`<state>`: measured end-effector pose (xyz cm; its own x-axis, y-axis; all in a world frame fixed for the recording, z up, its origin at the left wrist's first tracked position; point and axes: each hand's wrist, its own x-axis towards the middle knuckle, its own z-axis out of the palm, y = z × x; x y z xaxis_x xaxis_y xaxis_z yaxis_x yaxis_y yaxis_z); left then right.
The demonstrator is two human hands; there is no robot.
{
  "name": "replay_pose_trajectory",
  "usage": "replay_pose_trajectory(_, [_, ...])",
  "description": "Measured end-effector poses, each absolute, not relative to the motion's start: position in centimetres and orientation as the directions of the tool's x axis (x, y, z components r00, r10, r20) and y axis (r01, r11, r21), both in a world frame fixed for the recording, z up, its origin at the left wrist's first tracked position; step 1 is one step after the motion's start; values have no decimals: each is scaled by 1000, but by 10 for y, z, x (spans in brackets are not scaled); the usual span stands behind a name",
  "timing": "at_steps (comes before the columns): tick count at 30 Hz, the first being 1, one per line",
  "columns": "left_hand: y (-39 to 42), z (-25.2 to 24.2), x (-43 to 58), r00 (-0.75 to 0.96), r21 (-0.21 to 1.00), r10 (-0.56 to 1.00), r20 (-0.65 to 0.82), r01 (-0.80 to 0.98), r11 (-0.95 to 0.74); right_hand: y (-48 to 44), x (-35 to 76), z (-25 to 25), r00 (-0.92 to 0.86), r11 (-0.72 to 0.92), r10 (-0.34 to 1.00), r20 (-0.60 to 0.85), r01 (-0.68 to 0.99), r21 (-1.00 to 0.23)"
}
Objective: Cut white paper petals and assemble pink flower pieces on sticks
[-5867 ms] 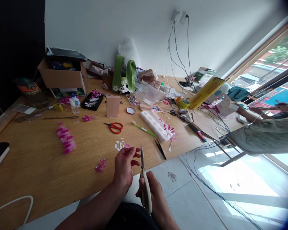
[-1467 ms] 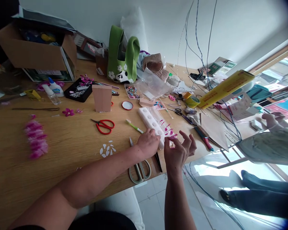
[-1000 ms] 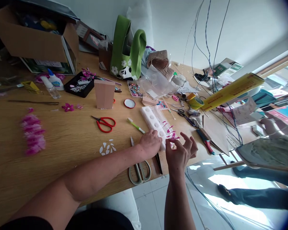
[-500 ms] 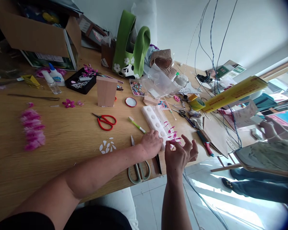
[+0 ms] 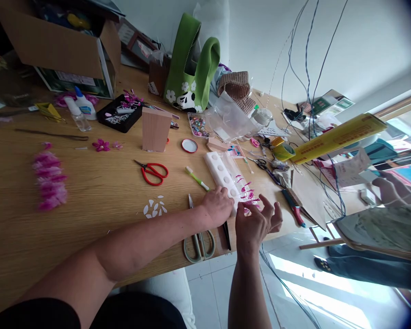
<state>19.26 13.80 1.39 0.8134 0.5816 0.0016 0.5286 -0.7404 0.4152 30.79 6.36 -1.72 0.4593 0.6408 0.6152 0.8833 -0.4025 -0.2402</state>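
Note:
My left hand point(image 5: 219, 206) is closed over the near end of a long white strip point(image 5: 219, 170) with round marks along its top. Its fingertips are partly hidden. Slim pink petal-like pieces point(image 5: 246, 191) stand in a row along the strip's clear plastic side. At the near end of that row, my right hand point(image 5: 256, 221) pinches thumb and forefinger together at a pink piece, its other fingers raised and spread. Grey-handled scissors point(image 5: 198, 246) lie below my left wrist. A green and white brush-like stick point(image 5: 197, 178) lies beyond my left hand.
Red-handled scissors point(image 5: 153, 174), white leaf-shaped cutouts point(image 5: 155, 208) and a fluffy pink strand point(image 5: 50, 180) lie to the left. A wooden block point(image 5: 155, 130) stands behind them, near a green bag point(image 5: 190, 68). At right are a yellow roll point(image 5: 339, 139) and another person's legs point(image 5: 370, 265).
The view has shifted slightly, so the table things appear a little further right. Both hands keep nearly the same pose at the white strip.

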Motion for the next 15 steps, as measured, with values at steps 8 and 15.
replay_pose_trajectory(8, [138, 14, 192, 815, 419, 579, -1, 526, -740, 63, 308, -14, 486, -421, 668, 564, 871, -251])
replay_pose_trajectory(15, [138, 14, 193, 815, 419, 579, -5, 527, -739, 64, 307, -15, 482, -406, 672, 563, 875, -264])
